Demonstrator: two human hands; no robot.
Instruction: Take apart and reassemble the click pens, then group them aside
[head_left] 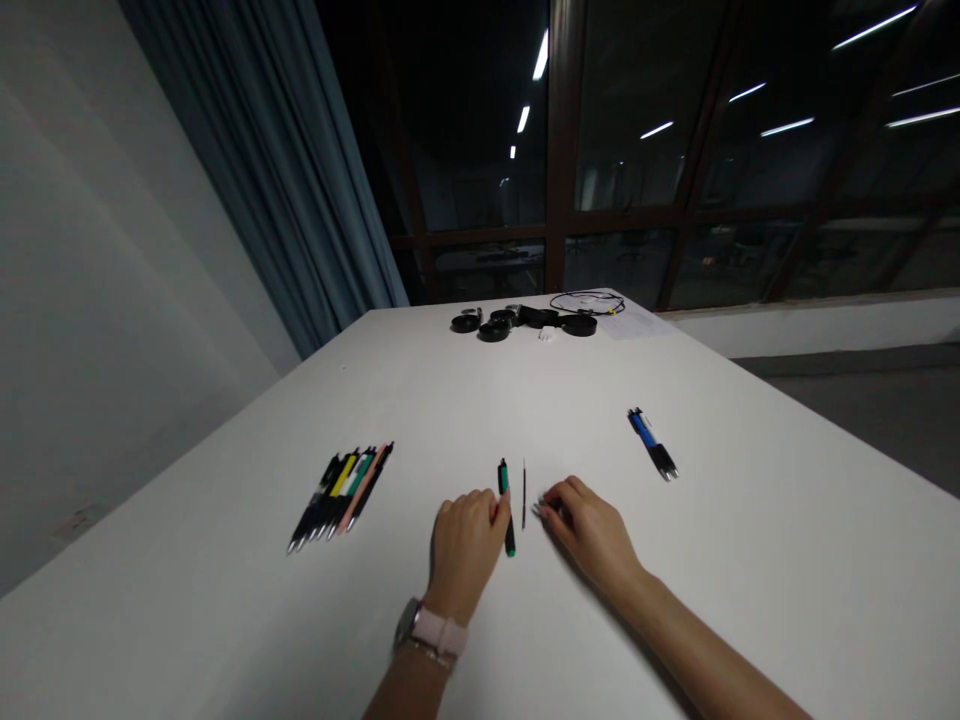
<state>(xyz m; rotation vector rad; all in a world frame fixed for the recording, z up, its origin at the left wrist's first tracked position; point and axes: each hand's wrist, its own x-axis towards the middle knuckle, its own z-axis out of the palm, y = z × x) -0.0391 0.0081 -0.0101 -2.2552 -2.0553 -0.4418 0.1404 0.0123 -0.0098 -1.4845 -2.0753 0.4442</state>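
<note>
My left hand [469, 540], with a watch and pink strap at its wrist, is closed with the thumb against a black and green pen [510, 540] on the table. A thin dark pen refill [523, 497] lies just right of that pen, apart from both hands. My right hand [589, 525] is closed in a pinch at the table, right of the refill. Small silvery bits [536, 508] show at its fingertips, perhaps a pen tip; their exact kind is too small to make out.
A row of several pens [341, 495] lies to the left on the white table [420, 400]. Blue and black pens [652, 443] lie together at the right. Black round items [493, 330], a looped cable [589, 303] and paper [637, 323] are at the far end.
</note>
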